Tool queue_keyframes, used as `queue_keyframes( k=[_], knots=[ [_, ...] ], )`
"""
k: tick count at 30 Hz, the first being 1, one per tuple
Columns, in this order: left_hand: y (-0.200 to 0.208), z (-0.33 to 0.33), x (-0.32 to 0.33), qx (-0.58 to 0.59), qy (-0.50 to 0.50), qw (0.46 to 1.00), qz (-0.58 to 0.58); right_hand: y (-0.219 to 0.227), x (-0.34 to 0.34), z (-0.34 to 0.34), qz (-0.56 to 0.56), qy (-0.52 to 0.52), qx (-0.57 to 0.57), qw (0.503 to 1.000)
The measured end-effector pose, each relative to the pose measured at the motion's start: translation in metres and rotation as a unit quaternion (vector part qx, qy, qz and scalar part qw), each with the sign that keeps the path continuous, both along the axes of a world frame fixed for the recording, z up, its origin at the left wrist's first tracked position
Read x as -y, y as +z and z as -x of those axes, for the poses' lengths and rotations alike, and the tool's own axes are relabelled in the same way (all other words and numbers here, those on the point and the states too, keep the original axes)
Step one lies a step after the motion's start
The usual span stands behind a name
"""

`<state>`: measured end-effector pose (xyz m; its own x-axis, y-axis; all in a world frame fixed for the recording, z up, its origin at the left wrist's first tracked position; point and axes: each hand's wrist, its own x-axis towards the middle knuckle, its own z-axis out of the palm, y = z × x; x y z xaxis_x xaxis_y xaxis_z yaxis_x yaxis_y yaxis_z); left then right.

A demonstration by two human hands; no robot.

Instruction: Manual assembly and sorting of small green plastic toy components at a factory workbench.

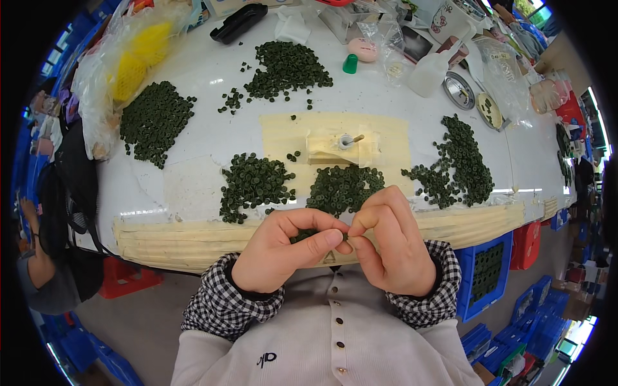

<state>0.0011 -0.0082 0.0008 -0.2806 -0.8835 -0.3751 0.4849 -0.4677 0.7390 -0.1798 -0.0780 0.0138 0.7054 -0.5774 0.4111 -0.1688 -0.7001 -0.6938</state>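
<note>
My left hand (280, 248) is curled at the table's front edge, with small dark green round parts (301, 236) in its fingers. The tips of my right hand (398, 251) are pinched together against the left fingertips; a tiny bit of dark green shows between the two hands, and what the right fingers grip is hidden. Just beyond my hands lies a pile of dark green ring-like parts (344, 188). To its left sits another pile of similar parts (254, 183). Behind the middle pile, a taped block (325, 149) carries a short upright metal peg (347, 141).
More heaps of green parts lie at the far left (154, 122), back (290, 69) and right (463, 161). A plastic squeeze bottle (430, 72), a round metal dish (458, 90) and a green cap (350, 63) stand farther back. A blue crate (484, 276) is below the right edge.
</note>
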Motion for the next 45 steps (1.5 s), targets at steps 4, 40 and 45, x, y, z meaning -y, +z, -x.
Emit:
queue_keyframes(
  k=[4, 40, 45],
  knots=[
    [-0.002, -0.001, -0.001, -0.041, 0.004, 0.999, -0.006, -0.001, -0.001, 0.0, -0.023, -0.008, 0.041, 0.999],
    [-0.005, 0.006, -0.001, 0.029, 0.108, 0.99, 0.083, -0.006, -0.001, 0.003, -0.176, -0.05, 0.107, 0.977],
    [-0.007, 0.006, -0.001, 0.058, 0.109, 0.988, 0.097, -0.006, -0.007, -0.001, -0.241, -0.079, 0.118, 0.96]
  ],
)
